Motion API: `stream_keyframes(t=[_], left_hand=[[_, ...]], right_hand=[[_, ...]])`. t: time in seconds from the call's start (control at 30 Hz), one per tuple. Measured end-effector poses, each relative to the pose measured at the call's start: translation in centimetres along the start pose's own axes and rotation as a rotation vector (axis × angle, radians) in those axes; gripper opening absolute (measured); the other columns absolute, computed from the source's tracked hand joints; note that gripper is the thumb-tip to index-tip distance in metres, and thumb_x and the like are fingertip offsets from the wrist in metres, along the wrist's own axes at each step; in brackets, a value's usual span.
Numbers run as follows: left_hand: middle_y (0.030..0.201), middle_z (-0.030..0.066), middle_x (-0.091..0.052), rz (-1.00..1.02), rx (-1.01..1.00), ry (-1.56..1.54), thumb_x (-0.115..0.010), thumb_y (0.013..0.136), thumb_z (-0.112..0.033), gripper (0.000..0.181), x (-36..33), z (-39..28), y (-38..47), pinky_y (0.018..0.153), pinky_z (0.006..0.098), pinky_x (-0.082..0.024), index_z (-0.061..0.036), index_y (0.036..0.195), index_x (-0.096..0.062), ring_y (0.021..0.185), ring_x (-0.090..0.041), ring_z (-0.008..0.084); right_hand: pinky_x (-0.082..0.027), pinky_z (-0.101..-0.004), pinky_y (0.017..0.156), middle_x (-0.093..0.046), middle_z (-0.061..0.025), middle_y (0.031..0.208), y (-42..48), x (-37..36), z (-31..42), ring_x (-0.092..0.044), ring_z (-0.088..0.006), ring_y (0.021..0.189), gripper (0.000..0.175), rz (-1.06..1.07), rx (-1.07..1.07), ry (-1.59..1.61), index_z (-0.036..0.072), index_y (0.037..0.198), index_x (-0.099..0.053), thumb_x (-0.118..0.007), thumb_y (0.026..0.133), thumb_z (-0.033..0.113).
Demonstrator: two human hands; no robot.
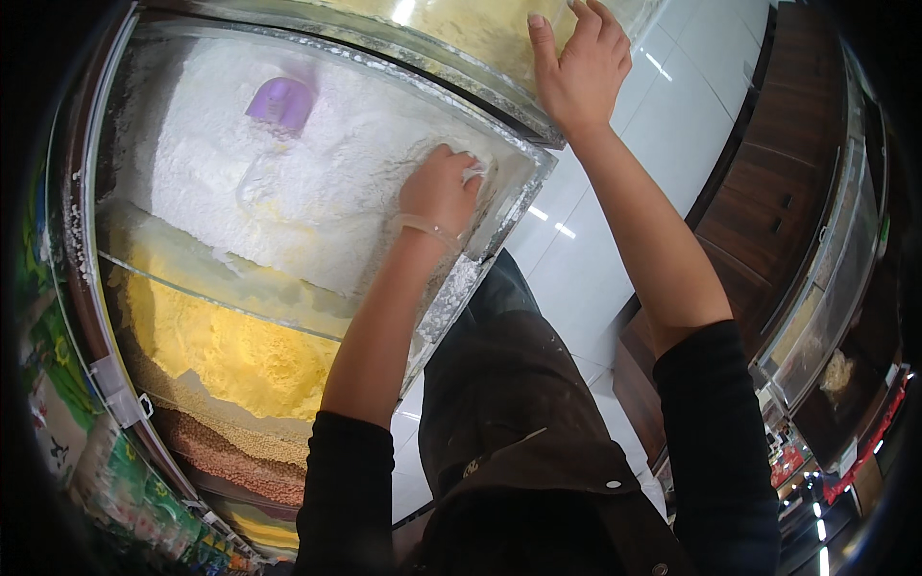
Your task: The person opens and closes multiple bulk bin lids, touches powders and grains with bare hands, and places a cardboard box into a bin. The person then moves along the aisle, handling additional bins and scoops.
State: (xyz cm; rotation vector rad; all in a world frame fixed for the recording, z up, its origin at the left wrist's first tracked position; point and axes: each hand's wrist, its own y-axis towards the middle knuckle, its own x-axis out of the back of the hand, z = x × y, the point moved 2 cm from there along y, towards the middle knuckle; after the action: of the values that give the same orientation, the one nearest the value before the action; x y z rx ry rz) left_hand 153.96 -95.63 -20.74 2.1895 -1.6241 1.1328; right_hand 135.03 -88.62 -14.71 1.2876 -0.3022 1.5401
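Observation:
White flour-like powder point(209, 137) fills a glass-walled bin. My left hand point(439, 187) is low over the powder at the bin's near right corner, its fingers curled, with a small whitish bit at the fingertips; whether it is gripped is unclear. A pale bangle circles that wrist. A purple plastic scoop point(279, 101) lies partly sunk in the powder, up and left of this hand. My right hand point(582, 72) is over the right end of the neighbouring bin of pale yellow powder point(475, 25), fingers spread, apparently holding nothing; whether it touches the glass cannot be told.
A glass divider point(216, 306) parts the white powder from yellow powder point(230, 353). Bins of pale beans or grain point(266, 439) and reddish ones point(230, 461) follow below. Powder-dusted glass edges point(529, 173) border the bin. White floor tiles point(576, 245) and dark wooden cabinets point(749, 194) lie right.

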Motion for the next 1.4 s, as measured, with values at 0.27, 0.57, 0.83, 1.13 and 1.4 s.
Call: stream_keyframes(t=[0.27, 0.57, 0.83, 1.13, 1.4], left_hand=[[0.099, 0.0095, -0.067, 0.087, 0.008, 0.236, -0.062, 0.084, -0.019, 0.014, -2.9, -1.0, 2.6, 0.072, 0.0450, -0.053, -0.0126, 0.091, -0.073, 0.085, -0.065, 0.0337], [0.093, 0.0136, -0.069, 0.160, 0.060, 0.315, -0.060, 0.085, -0.020, 0.016, -3.3, -1.2, 3.0, 0.074, 0.0467, -0.053, -0.0128, 0.093, -0.072, 0.084, -0.066, 0.0353], [0.092, 0.0163, -0.069, -0.045, 0.088, 0.072, -0.063, 0.088, -0.023, 0.023, 1.1, -0.5, 1.0, 0.072, 0.0428, -0.051, -0.0048, 0.101, -0.068, 0.083, -0.066, 0.0335], [0.062, -0.0038, -0.047, 0.122, 0.264, -0.632, -0.060, 0.095, -0.026, 0.027, 3.9, 0.3, -0.6, 0.050, 0.0269, -0.035, 0.0002, 0.094, -0.067, 0.054, -0.040, 0.0079], [0.058, -0.0048, -0.042, 0.196, 0.544, -1.030, -0.060, 0.096, -0.026, 0.025, 4.8, 0.5, -1.4, 0.047, 0.0240, -0.031, -0.0024, 0.088, -0.065, 0.050, -0.037, 0.0057]], right_hand=[[-0.028, -0.0492, 0.107, -0.044, -0.0224, 0.134, 0.0, 0.0, 0.0, -0.039, -0.0392, 0.125, 0.051, -0.006, 0.004, -0.002, 0.001, 0.127, -0.047, -0.060, 0.091, 0.034], [-0.028, -0.0494, 0.107, -0.044, -0.0227, 0.134, 0.1, 0.2, 0.1, -0.039, -0.0394, 0.125, 0.051, -0.001, 0.004, 0.009, 0.000, 0.127, -0.047, -0.059, 0.091, 0.034], [-0.028, -0.0485, 0.107, -0.044, -0.0216, 0.134, 0.1, 0.2, 0.2, -0.039, -0.0385, 0.125, 0.051, 0.000, -0.007, 0.012, 0.000, 0.127, -0.047, -0.060, 0.091, 0.034], [-0.028, -0.0484, 0.107, -0.044, -0.0211, 0.134, 0.0, 0.1, 0.3, -0.038, -0.0385, 0.126, 0.051, -0.006, -0.003, -0.011, 0.001, 0.127, -0.047, -0.060, 0.090, 0.033], [-0.028, -0.0483, 0.107, -0.044, -0.0211, 0.134, 0.0, 0.1, 0.2, -0.038, -0.0385, 0.126, 0.050, 0.003, 0.003, -0.012, 0.001, 0.127, -0.047, -0.059, 0.091, 0.034]])
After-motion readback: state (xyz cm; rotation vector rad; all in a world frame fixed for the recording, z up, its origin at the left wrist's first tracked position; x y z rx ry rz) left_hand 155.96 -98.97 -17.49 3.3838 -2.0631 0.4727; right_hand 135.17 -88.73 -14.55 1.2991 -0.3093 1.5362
